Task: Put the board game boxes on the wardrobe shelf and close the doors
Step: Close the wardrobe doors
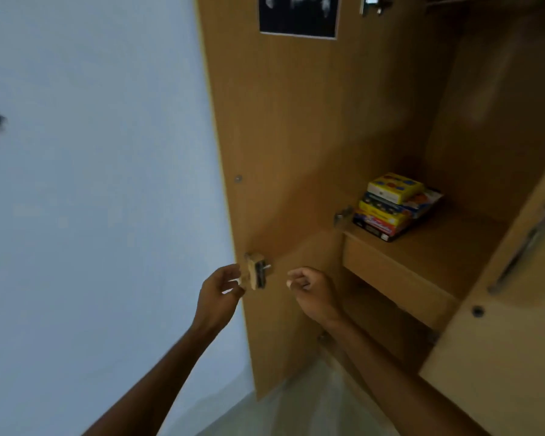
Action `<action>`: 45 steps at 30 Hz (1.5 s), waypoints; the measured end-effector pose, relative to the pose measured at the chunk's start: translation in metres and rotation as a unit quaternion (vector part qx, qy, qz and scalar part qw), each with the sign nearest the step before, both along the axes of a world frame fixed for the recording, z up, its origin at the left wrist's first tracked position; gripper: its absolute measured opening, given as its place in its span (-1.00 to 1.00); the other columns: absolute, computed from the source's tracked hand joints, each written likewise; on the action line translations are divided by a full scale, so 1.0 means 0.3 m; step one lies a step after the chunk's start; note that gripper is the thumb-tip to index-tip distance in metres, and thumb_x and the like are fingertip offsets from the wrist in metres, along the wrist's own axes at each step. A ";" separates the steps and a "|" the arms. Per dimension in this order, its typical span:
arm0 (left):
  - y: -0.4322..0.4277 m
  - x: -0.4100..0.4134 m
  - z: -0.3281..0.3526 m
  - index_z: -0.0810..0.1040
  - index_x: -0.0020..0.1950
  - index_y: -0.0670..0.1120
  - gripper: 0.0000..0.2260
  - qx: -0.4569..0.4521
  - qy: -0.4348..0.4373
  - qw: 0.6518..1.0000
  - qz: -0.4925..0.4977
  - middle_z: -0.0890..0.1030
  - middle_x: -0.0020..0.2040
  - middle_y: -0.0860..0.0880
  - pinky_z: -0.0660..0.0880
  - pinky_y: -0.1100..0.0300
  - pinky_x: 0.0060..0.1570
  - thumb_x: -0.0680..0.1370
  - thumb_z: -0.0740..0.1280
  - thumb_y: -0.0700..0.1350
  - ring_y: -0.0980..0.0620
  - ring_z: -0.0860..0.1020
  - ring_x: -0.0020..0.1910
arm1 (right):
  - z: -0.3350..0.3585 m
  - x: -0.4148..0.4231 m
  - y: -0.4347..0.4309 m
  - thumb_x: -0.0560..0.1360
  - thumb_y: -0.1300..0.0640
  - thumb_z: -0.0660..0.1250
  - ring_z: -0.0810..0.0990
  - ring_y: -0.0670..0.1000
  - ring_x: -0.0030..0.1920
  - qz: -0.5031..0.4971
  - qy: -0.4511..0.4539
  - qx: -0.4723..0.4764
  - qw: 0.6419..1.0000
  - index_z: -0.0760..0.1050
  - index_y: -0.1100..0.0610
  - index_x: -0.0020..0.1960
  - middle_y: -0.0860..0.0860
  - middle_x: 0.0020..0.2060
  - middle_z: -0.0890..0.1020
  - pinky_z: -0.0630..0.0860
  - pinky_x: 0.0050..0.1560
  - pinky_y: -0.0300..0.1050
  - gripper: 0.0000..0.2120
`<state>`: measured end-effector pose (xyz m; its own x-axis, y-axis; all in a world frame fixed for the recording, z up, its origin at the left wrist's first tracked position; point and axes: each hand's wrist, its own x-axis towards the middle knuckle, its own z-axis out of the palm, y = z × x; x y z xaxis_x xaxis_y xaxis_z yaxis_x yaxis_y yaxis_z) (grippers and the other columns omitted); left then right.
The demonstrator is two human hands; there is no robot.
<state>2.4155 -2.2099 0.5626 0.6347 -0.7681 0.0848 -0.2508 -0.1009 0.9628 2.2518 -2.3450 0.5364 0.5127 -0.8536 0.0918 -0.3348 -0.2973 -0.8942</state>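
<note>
The stack of colourful board game boxes already sits on the brown wooden wardrobe shelf. Closing comes next. The left hand, fingers half curled and empty, reaches the left door's edge; the right hand is loosely curled, empty.

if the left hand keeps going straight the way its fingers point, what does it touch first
Most likely the small wooden lock block on the edge of the open left wardrobe door; the left hand looks almost on it, though depth is unclear.

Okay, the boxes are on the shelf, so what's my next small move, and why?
Probably grip the left door's edge with your left hand, already beside its lock, and swing it shut: the board game boxes are stacked on the shelf, both doors open.
</note>
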 end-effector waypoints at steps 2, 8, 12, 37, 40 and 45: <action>-0.020 0.088 0.044 0.50 0.29 -0.02 -0.62 0.004 -0.014 1.000 0.014 0.60 0.20 0.00 0.55 0.06 0.14 0.50 0.40 -0.23 -0.01 0.59 0.15 | 0.054 0.085 -0.009 0.49 0.08 0.35 0.64 -0.03 -0.04 0.002 -0.010 -0.015 1.000 0.59 0.04 0.07 -0.05 -0.07 0.67 0.61 0.02 -0.05 -0.82; -0.215 0.284 0.183 0.32 0.47 -0.05 -0.48 0.004 -0.048 0.998 -0.029 0.47 0.37 -0.01 0.50 -0.08 0.27 0.53 0.38 -0.19 -0.07 0.49 0.30 | 0.155 0.297 -0.065 0.54 0.10 0.28 0.61 -0.06 0.06 -0.043 -0.033 -0.060 0.997 0.57 0.07 0.17 -0.07 0.06 0.64 0.60 0.03 -0.17 -0.77; -0.277 0.312 0.190 0.45 0.33 -0.11 -0.60 -0.041 -0.011 0.996 -0.080 0.61 0.19 -0.06 0.59 0.02 0.12 0.51 0.33 -0.31 -0.06 0.59 0.17 | 0.176 0.318 -0.090 0.55 0.12 0.28 0.59 -0.08 0.07 -0.078 -0.041 -0.071 0.994 0.57 0.06 0.18 -0.08 0.06 0.64 0.57 0.06 -0.19 -0.77; -0.539 -0.208 0.130 0.64 -0.01 -0.19 -0.92 -0.118 0.010 0.895 -0.431 0.67 -0.10 -0.20 0.60 0.25 -0.18 0.52 0.39 -0.25 -0.05 0.64 -0.15 | 0.164 -0.256 0.069 0.25 -0.33 0.47 0.58 -0.16 -0.05 -0.456 0.083 -0.211 0.861 0.48 -0.05 0.28 -0.17 0.00 0.63 0.60 -0.08 -0.11 -0.32; -0.615 -0.344 0.117 0.65 -0.06 -0.07 -0.95 -0.115 0.009 0.883 -0.455 0.68 -0.10 -0.15 0.61 0.13 -0.13 0.53 0.40 -0.18 -0.08 0.65 -0.12 | 0.161 -0.377 0.017 0.26 -0.31 0.47 0.59 -0.14 -0.02 -0.483 0.108 -0.228 0.839 0.48 -0.05 0.27 -0.14 0.04 0.64 0.60 -0.07 -0.10 -0.34; -0.748 -0.534 0.107 0.64 -0.01 -0.14 -0.89 -0.081 0.026 0.874 -0.478 0.69 -0.07 -0.14 0.62 0.04 -0.04 0.53 0.40 -0.13 -0.10 0.66 -0.06 | 0.171 -0.568 -0.090 0.26 -0.35 0.43 0.53 -0.05 0.12 -0.511 0.171 -0.271 0.798 0.45 0.00 0.32 -0.06 0.15 0.59 0.57 0.01 -0.07 -0.27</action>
<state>2.2554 -2.4342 0.5948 -0.2843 -0.9304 0.2313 -0.1015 0.2691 0.9578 2.0815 -2.3720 0.5877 -0.3509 -0.7251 0.5925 -0.8465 -0.0249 -0.5318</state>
